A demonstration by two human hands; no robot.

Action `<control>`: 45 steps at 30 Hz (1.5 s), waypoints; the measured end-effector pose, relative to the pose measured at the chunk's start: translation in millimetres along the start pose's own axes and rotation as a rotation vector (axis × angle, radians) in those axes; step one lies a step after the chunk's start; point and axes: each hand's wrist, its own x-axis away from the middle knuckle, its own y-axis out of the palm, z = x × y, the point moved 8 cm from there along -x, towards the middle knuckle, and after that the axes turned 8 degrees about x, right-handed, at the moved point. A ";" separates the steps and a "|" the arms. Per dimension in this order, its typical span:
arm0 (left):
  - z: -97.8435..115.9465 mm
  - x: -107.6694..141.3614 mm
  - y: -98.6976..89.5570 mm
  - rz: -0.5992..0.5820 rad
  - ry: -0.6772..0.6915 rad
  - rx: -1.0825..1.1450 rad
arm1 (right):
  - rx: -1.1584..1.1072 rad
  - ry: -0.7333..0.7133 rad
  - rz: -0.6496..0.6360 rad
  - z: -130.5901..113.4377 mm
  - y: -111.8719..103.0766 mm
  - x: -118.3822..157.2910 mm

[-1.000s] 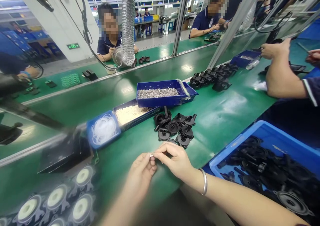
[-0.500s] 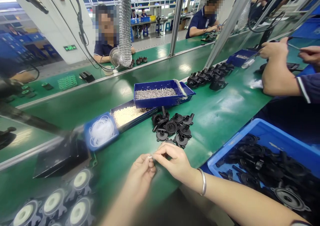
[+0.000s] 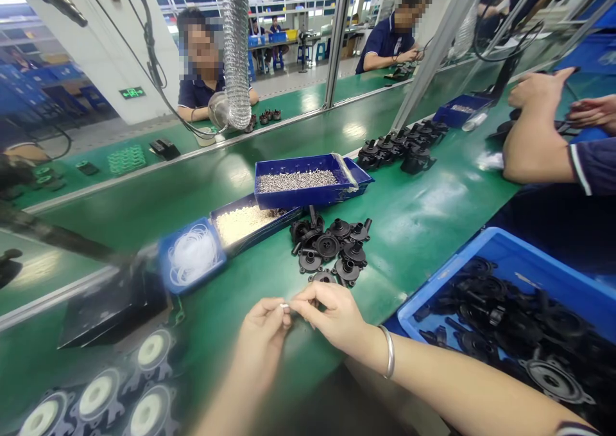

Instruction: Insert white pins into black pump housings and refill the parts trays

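Note:
My left hand [image 3: 265, 331] is closed in a pinch on a small white part [image 3: 284, 306], its exact kind too small to tell. My right hand [image 3: 333, 313], a silver bangle at the wrist, has thumb and forefinger pinched together right against the white part; what lies between them is hidden. Both hands are above the green bench [image 3: 219, 323]. Just beyond them sits a cluster of black plastic housings [image 3: 327, 246] with short spouts. A blue tray [image 3: 298, 200] of small metal pins or screws stands behind these, beside a bin [image 3: 262, 233] of tiny cream-coloured pieces.
Left of the bins is a blue box [image 3: 165, 275] of thin white rings. Dark parts with white round centres [image 3: 99, 394] lie at lower left. A blue crate [image 3: 445, 270] of black parts stands at right, below a co-worker's arm [image 3: 541, 128]. More black housings [image 3: 399, 146] line the back.
Both hands stay together around the white part, with slight finger movement. The whole view has shifted a little. At right, the co-worker's hands have changed position.

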 end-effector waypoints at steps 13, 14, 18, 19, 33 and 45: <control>33.5 5.8 -1.7 0.029 0.296 -0.553 | -0.545 0.365 -0.469 12.2 40.0 11.5; 32.9 5.9 -1.8 0.025 0.287 -0.547 | -0.617 0.382 -0.493 10.7 42.5 13.0; 31.3 4.4 -0.9 -0.018 0.265 -0.492 | -0.793 0.370 -0.501 -0.1 41.0 16.0; 31.4 3.1 -0.1 -0.016 0.264 -0.500 | -0.794 0.352 -0.487 -3.0 38.4 16.3; -16.3 -24.6 89.1 -0.370 0.456 -1.608 | -0.608 0.113 -0.277 -14.8 13.9 15.6; 35.7 -6.6 22.0 -0.056 0.630 -1.545 | -0.678 0.379 -0.065 42.3 15.4 -7.4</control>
